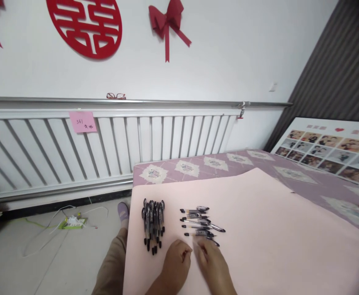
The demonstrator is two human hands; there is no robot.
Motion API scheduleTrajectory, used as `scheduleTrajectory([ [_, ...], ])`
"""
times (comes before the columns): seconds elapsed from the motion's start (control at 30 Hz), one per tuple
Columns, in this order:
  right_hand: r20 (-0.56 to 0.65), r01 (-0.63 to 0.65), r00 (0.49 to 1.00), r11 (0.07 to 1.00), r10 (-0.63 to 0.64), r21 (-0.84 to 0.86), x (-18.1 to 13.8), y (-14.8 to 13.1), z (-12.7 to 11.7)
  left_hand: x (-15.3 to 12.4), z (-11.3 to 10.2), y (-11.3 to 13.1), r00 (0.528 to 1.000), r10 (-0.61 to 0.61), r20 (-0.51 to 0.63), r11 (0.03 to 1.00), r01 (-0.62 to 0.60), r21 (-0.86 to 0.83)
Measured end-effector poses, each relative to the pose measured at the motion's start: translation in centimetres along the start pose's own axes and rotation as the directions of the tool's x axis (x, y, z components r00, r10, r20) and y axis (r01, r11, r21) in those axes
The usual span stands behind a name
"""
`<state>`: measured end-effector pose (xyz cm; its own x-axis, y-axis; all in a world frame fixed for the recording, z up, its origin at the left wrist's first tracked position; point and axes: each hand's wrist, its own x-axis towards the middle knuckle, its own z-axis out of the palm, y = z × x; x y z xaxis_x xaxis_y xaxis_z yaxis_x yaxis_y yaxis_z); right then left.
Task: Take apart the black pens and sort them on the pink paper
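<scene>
My left hand (177,259) is closed, its thumb and fingers curled together over the pink sheet (268,229). Facing it across a narrow gap is my right hand (211,259), also with curled fingers and slightly blurred. What either hand holds, if anything, is hidden. Just beyond my right hand lies a loose row of black and clear pens (197,226), mostly sideways, with one slanting out to the right. The lowest pen is partly covered by that hand. To the left of my left hand sits a denser pile of similar pens (153,223), lying lengthwise with dark ends.
The sheet covers a purple patterned bed (194,168). A photo board (329,149) leans at the right. Behind stands a white radiator (167,137) with a pink note (83,122). A power strip (73,222) with cables lies on the floor at left, near a leg (111,262).
</scene>
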<state>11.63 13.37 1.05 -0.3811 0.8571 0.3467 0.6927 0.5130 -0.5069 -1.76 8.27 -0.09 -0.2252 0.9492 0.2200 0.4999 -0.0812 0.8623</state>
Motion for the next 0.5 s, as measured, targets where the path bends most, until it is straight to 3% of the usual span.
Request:
scheduleTrajectory([
  [0.27, 0.032, -0.013, 0.999, 0.995, 0.01, 0.102, 0.2, -2.6, 2.5, -1.1, -3.0, 0.7, 0.992, -0.12, -0.042, 0.991, 0.117, -0.063],
  [0.5, 0.185, -0.072, 0.982, 0.988, 0.046, 0.137, 2.1, -6.1, 4.6, -3.7, -5.2, -2.6, 0.979, -0.175, -0.108, 0.976, 0.158, -0.151],
])
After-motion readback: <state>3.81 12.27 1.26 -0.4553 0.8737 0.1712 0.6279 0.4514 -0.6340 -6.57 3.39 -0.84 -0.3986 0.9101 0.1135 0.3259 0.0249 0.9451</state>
